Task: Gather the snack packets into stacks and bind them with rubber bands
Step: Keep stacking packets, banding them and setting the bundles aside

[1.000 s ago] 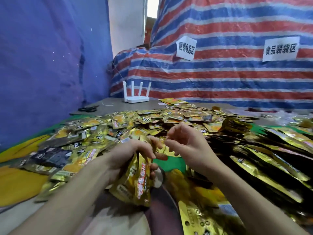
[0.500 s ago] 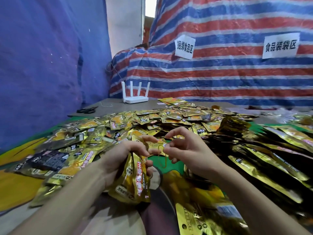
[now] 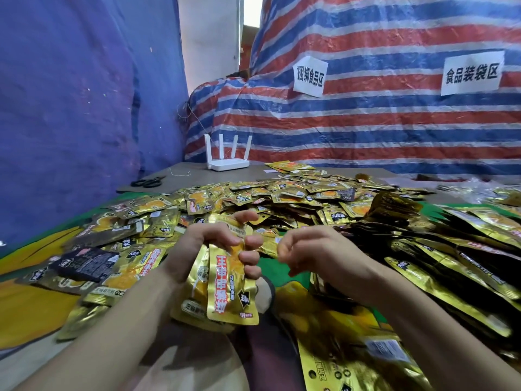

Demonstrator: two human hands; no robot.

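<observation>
My left hand (image 3: pixel 203 244) grips a stack of gold snack packets (image 3: pixel 225 283) around its upper middle, holding it upright over my lap. The stack looks pinched in at the grip; no rubber band is visible there. My right hand (image 3: pixel 318 249) hovers just right of the stack, a small gap away, with its fingers loosely curled and nothing visible in them. A wide pile of loose gold packets (image 3: pixel 296 196) covers the table behind both hands.
Dark and gold packets (image 3: pixel 451 263) lie heaped along the right side, and more rest by my right forearm (image 3: pixel 352 368). A white router (image 3: pixel 228 162), black scissors (image 3: pixel 148 182) and a bit of string (image 3: pixel 180 173) sit at the far left. Tarps wall the back.
The rubber band stretched between my hands is no longer in view. My right hand has drawn away to the right. The stack is turned more upright in my left hand.
</observation>
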